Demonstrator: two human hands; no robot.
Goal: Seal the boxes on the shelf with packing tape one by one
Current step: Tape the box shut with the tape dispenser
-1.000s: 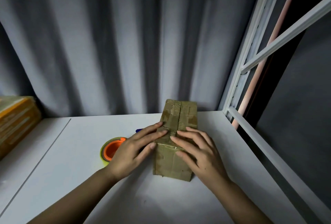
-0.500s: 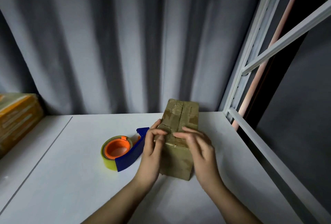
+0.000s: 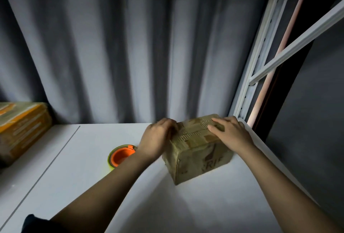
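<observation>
Head view, one frame. One small cardboard box (image 3: 197, 149) sits on the white shelf (image 3: 78, 158), at its far right corner, turned at an angle so a near corner points toward the camera. Dark print shows on its near-right face; tape strips cross the top.

Left hand (image 3: 158, 137): fingers curled over the box's left top edge, gripping that end. The fingertips are blurred, so how far they wrap down the far side cannot be told. The box lies directly to the right of and under these fingers.

Right hand (image 3: 229, 134): laid palm-down on the right part of the box top, fingers (image 3: 216, 123) fairly straight, close together, pointing left along the top. They press on the cardboard rather than wrap it. The box lies beneath these fingers and runs out to their left, toward the left hand.

One tape roll (image 3: 121, 155), yellow-green with an orange core, lies flat on the shelf just left of the left wrist, partly hidden behind it. It is apart from the box and touches neither set of fingers.

One orange-brown carton (image 3: 20, 130) at the far left edge of the shelf, well apart from both hands.

Count: boxes 2 (one under the hands, one at left), tape rolls 1, hands 2.

Behind the shelf hangs a grey curtain (image 3: 130, 46); a white rack upright (image 3: 255, 61) stands just beyond the right-hand fingers.
</observation>
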